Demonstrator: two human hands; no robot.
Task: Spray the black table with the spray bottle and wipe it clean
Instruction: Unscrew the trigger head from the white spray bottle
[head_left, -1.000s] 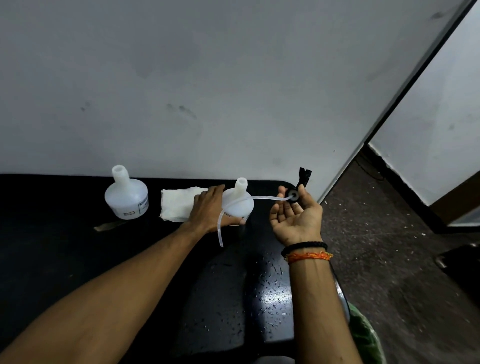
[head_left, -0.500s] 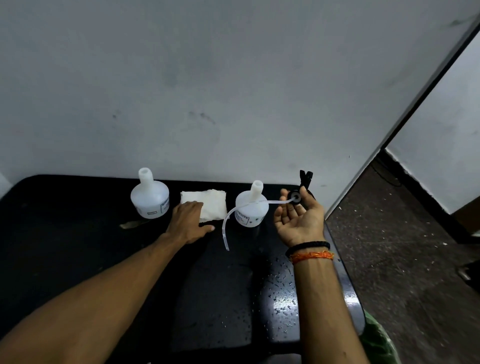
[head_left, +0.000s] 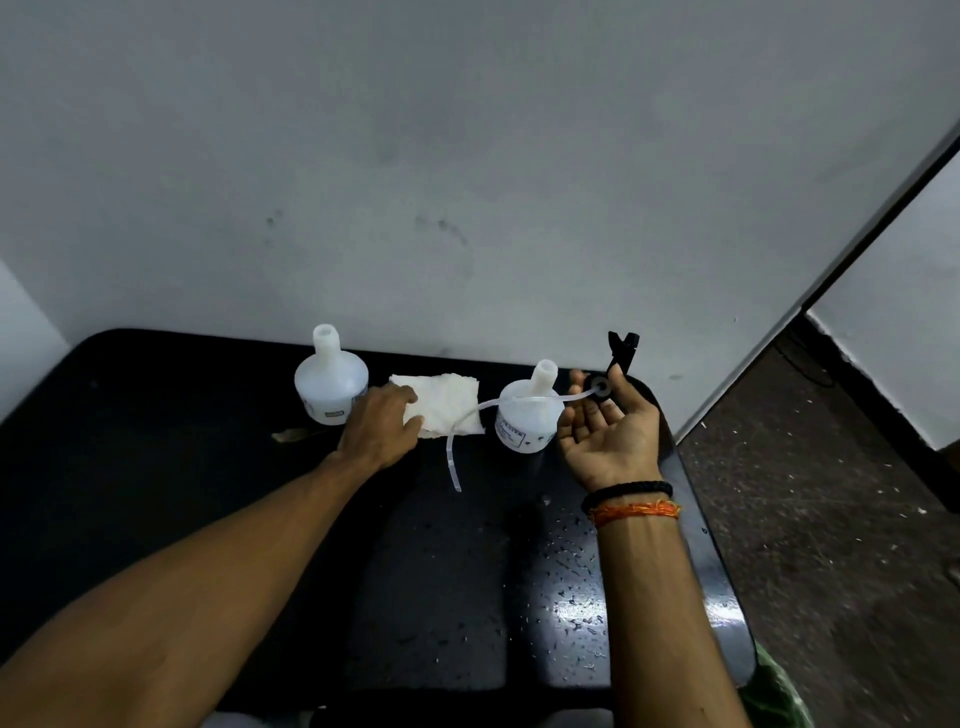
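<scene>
Two white plastic bottles stand uncapped at the back of the black table: one on the left, one on the right. Between them lies a folded white cloth. My left hand rests on the cloth's left edge, fingers curled over it. My right hand, palm up, holds the black spray head between thumb and fingers. A clear dip tube hangs from the spray head and arcs left over the right bottle, its free end above the table.
Water droplets glisten on the table's near right part. A small brownish scrap lies left of my left hand. A grey wall runs behind the table. Bare floor lies to the right, past the table's rounded edge.
My left hand let go of the right bottle and moved left onto the white cloth. My right hand kept holding the spray head with its tube.
</scene>
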